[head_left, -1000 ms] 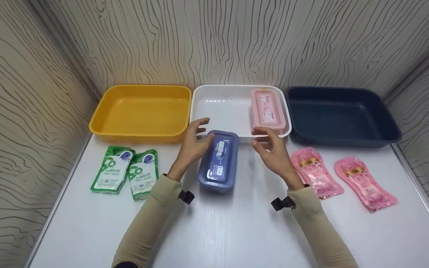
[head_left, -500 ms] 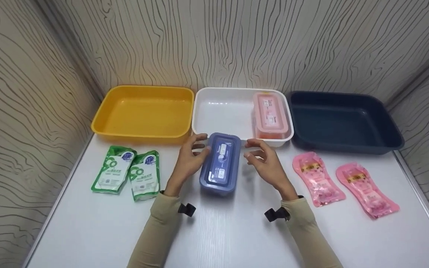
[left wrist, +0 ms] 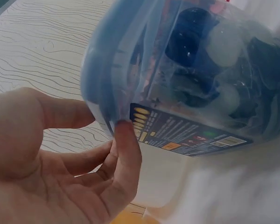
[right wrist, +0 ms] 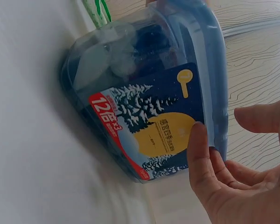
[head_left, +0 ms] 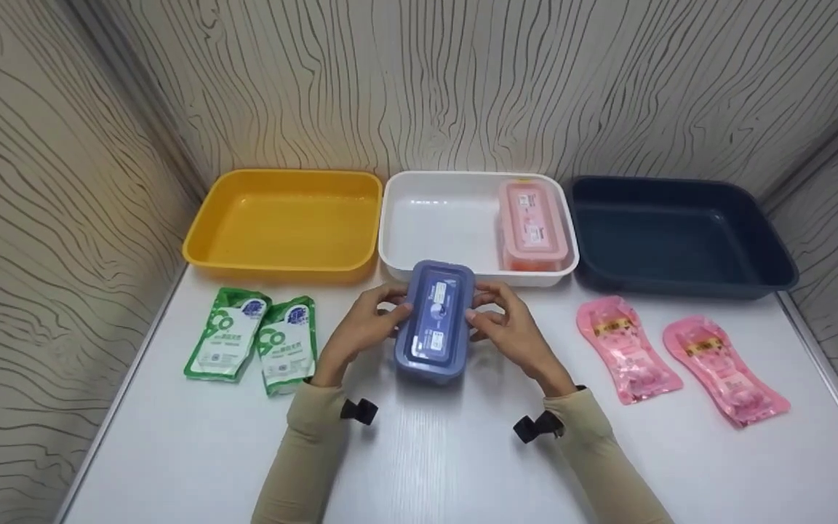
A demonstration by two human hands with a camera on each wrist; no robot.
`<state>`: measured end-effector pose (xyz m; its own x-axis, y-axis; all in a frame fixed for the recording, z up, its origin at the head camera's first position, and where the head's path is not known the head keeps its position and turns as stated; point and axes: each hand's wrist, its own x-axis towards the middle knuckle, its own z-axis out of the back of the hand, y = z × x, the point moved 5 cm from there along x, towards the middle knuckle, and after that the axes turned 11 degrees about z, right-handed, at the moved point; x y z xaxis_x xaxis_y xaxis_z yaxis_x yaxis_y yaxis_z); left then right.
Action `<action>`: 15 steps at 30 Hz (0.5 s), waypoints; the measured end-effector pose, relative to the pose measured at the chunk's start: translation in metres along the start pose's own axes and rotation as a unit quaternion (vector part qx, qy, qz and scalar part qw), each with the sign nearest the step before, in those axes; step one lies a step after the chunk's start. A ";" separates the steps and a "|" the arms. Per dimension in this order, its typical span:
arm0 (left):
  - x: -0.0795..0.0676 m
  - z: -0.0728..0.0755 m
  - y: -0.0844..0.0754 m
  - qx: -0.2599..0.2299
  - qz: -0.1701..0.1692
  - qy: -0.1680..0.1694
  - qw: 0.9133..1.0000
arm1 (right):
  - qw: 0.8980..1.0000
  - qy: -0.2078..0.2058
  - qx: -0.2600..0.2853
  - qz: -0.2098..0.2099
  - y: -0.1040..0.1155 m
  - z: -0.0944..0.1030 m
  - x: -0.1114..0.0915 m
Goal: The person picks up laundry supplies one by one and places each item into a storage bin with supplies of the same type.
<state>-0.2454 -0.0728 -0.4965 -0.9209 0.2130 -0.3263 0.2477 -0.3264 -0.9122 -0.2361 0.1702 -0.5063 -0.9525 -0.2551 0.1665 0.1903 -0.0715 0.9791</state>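
Note:
A clear plastic box of laundry pods (head_left: 435, 320) with a blue lid stands at the middle of the table, just in front of the white tray (head_left: 426, 225). My left hand (head_left: 362, 327) holds its left edge, thumb on the lid (left wrist: 105, 70) and fingers on the side below. From the right, my right hand (head_left: 517, 336) holds the other edge; a fingertip presses the printed label (right wrist: 163, 126) under the rim, and the thumb is at the lid. Blue and white pods (left wrist: 224, 44) show through the wall. The box's underside is hidden.
Inside the white tray, at its right, lies a pink-lidded box (head_left: 533, 225). A yellow tray (head_left: 281, 229) stands left, a dark blue tray (head_left: 681, 236) right. Two green-and-white pouches (head_left: 224, 335) lie on the left, two pink packets (head_left: 626, 349) on the right.
Both hands have come down and inward from beside the box to its two long sides and now touch it. The box has hardly moved.

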 end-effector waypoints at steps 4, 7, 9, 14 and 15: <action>0.003 0.000 0.002 -0.014 0.009 0.002 1.000 | 0.999 -0.008 0.023 -0.020 -0.003 -0.001 0.000; 0.005 0.001 0.003 -0.025 0.009 0.002 1.000 | 0.998 -0.011 0.050 -0.032 -0.004 -0.001 0.000; 0.005 0.000 0.003 -0.031 0.011 0.001 0.999 | 0.996 -0.011 0.074 -0.045 -0.006 -0.002 0.000; 0.004 -0.001 0.004 -0.049 0.019 -0.002 0.999 | 0.992 -0.007 0.106 -0.068 -0.010 -0.004 -0.002; 0.004 -0.001 0.004 -0.051 0.019 -0.004 0.998 | 0.992 -0.006 0.109 -0.067 -0.010 -0.005 -0.002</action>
<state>-0.2474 -0.0721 -0.5021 -0.9123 0.1953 -0.3600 0.3121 -0.2377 -0.9198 -0.2345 0.1671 -0.5171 -0.9690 -0.2449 0.0327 0.0067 0.1062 0.9943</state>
